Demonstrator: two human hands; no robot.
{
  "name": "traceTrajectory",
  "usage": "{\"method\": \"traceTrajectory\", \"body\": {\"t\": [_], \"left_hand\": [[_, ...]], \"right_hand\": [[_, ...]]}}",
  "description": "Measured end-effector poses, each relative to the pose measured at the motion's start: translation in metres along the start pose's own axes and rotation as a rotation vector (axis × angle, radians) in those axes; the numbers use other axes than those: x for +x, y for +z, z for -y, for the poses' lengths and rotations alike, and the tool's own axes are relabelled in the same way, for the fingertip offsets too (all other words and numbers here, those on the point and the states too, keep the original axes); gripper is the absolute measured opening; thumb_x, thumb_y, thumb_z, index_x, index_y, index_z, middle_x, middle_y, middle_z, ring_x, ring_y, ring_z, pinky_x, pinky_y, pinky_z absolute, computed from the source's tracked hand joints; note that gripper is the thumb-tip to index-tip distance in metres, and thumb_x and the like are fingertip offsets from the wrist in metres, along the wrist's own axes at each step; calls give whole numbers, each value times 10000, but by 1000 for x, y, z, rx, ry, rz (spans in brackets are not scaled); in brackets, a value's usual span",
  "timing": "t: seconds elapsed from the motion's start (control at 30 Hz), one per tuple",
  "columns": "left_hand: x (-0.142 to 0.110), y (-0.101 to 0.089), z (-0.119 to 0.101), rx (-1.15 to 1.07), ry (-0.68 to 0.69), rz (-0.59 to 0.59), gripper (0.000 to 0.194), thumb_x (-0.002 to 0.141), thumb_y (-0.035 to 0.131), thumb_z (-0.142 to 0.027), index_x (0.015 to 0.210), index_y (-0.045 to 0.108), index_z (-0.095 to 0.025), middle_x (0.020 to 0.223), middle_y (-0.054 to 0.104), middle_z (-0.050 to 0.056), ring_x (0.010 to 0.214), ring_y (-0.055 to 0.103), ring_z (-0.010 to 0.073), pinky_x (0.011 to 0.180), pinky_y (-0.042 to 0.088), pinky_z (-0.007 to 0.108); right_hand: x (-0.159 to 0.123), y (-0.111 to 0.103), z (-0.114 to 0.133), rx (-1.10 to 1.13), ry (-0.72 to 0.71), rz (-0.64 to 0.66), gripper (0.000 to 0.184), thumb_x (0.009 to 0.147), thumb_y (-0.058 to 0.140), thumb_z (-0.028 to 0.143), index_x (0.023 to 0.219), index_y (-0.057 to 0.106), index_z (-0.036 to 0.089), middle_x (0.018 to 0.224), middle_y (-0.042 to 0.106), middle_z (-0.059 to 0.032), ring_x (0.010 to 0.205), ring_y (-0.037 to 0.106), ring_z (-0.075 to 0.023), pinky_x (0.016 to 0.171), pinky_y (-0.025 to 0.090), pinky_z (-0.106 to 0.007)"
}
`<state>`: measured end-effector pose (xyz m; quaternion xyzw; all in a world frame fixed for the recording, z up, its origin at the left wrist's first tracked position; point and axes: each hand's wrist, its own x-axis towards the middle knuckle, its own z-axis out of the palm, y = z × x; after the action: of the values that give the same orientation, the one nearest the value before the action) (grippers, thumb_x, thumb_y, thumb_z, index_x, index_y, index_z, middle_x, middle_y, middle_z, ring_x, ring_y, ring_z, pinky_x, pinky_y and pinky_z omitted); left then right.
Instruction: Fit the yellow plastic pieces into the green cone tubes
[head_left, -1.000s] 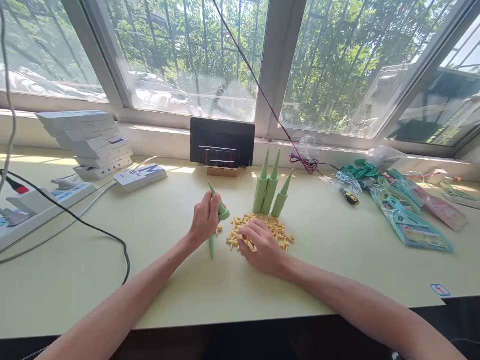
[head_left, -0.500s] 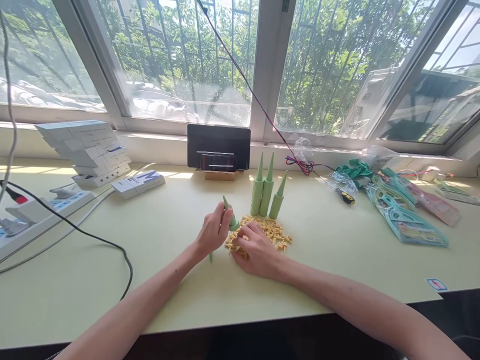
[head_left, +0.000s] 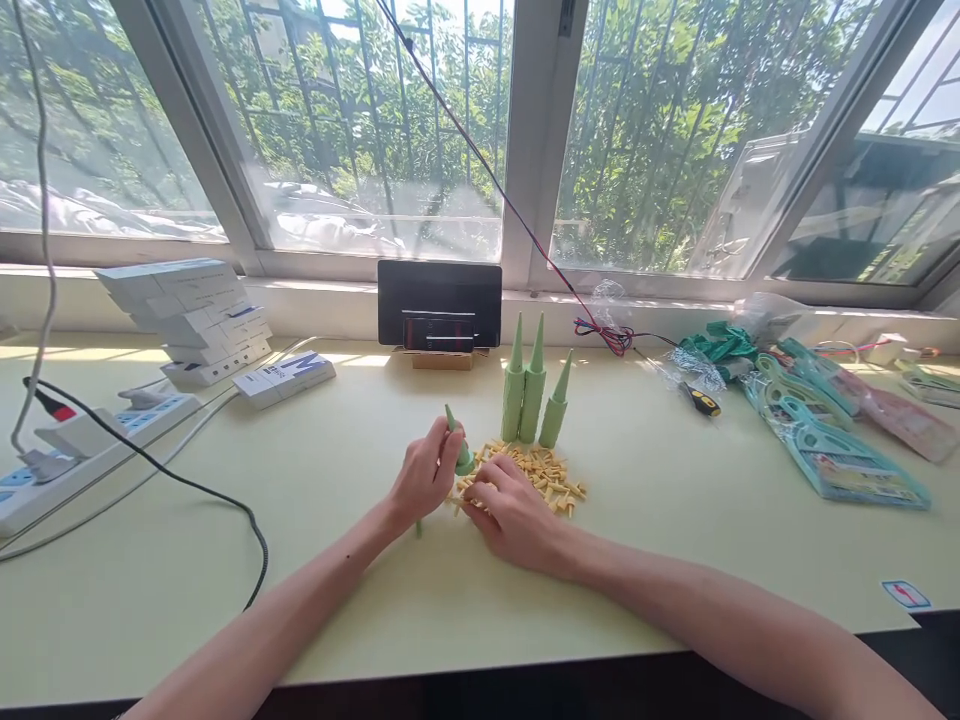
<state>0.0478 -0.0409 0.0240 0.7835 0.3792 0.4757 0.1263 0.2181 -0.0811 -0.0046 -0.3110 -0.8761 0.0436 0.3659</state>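
My left hand (head_left: 427, 472) is closed around a green pointed piece (head_left: 464, 458), whose thin tip sticks up above the fingers and whose wider part shows beside them. My right hand (head_left: 517, 513) rests at the near left side of a heap of small tan pieces (head_left: 559, 485), fingers curled down at its edge. Whether a piece is between those fingertips is hidden. Behind the heap three green cone-topped cylinders (head_left: 529, 402) stand upright, two side by side and a shorter one at the right. A thin green bit (head_left: 418, 528) shows below my left wrist.
A dark tablet (head_left: 439, 290) with a phone before it leans by the window. White boxes (head_left: 214, 325) are stacked at left, near a power strip (head_left: 112, 455) and cables. A yellow-black tool (head_left: 701, 400) and bagged teal items (head_left: 840, 455) lie at right.
The view has shifted slightly, so the table sits a little lower. My right fingers have moved slightly at the edge of the heap. The left hand keeps its hold on the green piece.
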Motion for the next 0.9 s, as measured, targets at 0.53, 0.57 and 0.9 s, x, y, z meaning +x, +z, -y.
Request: {"method": "traceTrajectory", "body": {"t": [0.53,0.57,0.9], "left_hand": [[2,8,2,-492,-359,39,380,991,349,-548,938,478,-195,789,624,18,491,535,98,389,406,208],[3,8,1,-516,-366,43,384,986,358,-555,937,477,-193,801,626,25,499,546,102,383,410,208],[7,4,-15,-625,-398,103,333,923,565,-462,1069,414,-203,864,676,47,614,596,131,479,498,242]], "right_hand": [[2,-9,-8,283,273,-365,142,1006,433,282,962,546,208,896,620,-42,845,593,-173,769,486,-307],[2,-9,-9,294,309,-373,149,1004,437,292,965,551,205,887,633,-41,828,606,-171,758,488,-302],[1,-12,-8,290,433,-415,160,972,496,309,943,607,197,878,693,-46,776,645,-171,735,505,-303]]}}
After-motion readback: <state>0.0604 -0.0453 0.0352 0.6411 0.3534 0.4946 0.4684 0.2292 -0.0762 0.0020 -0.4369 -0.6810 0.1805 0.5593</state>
